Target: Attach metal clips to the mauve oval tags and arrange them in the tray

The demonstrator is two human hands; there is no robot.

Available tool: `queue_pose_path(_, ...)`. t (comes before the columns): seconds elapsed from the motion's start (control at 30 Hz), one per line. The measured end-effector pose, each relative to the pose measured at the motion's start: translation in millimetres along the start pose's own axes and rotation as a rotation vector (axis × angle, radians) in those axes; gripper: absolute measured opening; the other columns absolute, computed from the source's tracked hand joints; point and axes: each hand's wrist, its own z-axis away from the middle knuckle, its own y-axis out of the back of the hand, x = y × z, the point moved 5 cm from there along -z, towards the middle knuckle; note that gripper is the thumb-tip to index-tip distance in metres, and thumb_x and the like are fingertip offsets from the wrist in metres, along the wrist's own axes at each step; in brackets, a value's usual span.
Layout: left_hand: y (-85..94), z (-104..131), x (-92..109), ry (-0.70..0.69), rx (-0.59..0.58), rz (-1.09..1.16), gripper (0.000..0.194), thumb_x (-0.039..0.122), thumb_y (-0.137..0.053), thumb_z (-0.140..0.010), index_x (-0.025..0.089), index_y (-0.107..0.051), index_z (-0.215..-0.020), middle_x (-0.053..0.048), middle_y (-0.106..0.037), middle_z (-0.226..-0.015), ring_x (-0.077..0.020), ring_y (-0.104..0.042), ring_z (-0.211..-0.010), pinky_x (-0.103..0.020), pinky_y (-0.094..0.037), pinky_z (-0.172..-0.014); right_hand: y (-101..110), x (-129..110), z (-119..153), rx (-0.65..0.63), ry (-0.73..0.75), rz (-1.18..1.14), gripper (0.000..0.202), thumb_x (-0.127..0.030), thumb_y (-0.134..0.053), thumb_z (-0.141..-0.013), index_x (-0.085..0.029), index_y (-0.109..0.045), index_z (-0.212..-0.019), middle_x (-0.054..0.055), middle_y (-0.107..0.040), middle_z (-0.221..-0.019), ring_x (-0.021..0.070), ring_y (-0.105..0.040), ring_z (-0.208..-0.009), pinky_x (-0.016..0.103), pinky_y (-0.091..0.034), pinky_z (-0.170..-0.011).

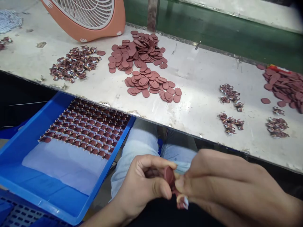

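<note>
Bin (56,195), figurine rows (86,127) inside, pale sheet (61,167)

A: Here's the legwear, jeans (139,138) in a pale washed blue, going almost white along the left thigh!
B: Properly faded, that cloth, and over the right leg (177,145) the blue reads deeper, sitting in shadow.
A: Up to the left grip (142,187), and it's a bare hand with a rounded thumb (163,188), a bare forearm (109,216) running in behind!
B: Same story at the right grip (217,183): bare again, a short thumbnail (181,183) showing, bare wrist (279,201) too, the outline softly blurred.
A: And low in the middle, a black patch (156,214), too dark to call as clothing!
</note>
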Motion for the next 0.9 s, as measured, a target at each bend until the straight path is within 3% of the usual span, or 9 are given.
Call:
queue_pose_path(0.17,13.6,-13.6,-3.2,-0.005,0.118,0.010,0.029,0.037,-0.091,-0.063,0.020,-0.081,-0.084,-0.001,-0.074,-0.067,-0.0062,-0.065,-0.056,-0.011,-0.050,-0.053,1.3,23.7,-13.8,-0.039,-0.080,-0.011,0.020,-0.009,-0.064,-0.093,-0.019,-0.066,-0.110,-0.001,-0.071,-0.089,0.0089,-0.063,-0.077,0.020,-0.052,-0.071)
queue_pose_path(0.4,27.2,-16.2,-8.0,0.045,0.192,0.067,0.029,0.037,-0.092,-0.063,0.019,-0.081,-0.084,0.000,-0.072,-0.068,-0.0064,-0.064,-0.058,-0.012,-0.051,-0.053,-3.4,38.4,-23.0,-0.056,-0.149,-0.069,0.016,-0.012,-0.069,-0.090,-0.020,-0.071,-0.104,0.000,-0.073,-0.086,0.0094,-0.065,-0.076,0.020,-0.051,-0.070)
queue_pose_path(0.9,30.2,-13.5,-5.2,0.058,0.083,0.064,0.029,0.039,-0.086,-0.071,0.015,-0.080,-0.086,-0.001,-0.069,-0.070,-0.0055,-0.062,-0.058,-0.011,-0.053,-0.052,-2.2,31.4,-33.7,-0.111,-0.149,-0.042,0.015,-0.013,-0.067,-0.091,-0.020,-0.070,-0.105,0.001,-0.073,-0.090,0.0111,-0.064,-0.079,0.023,-0.050,-0.076)
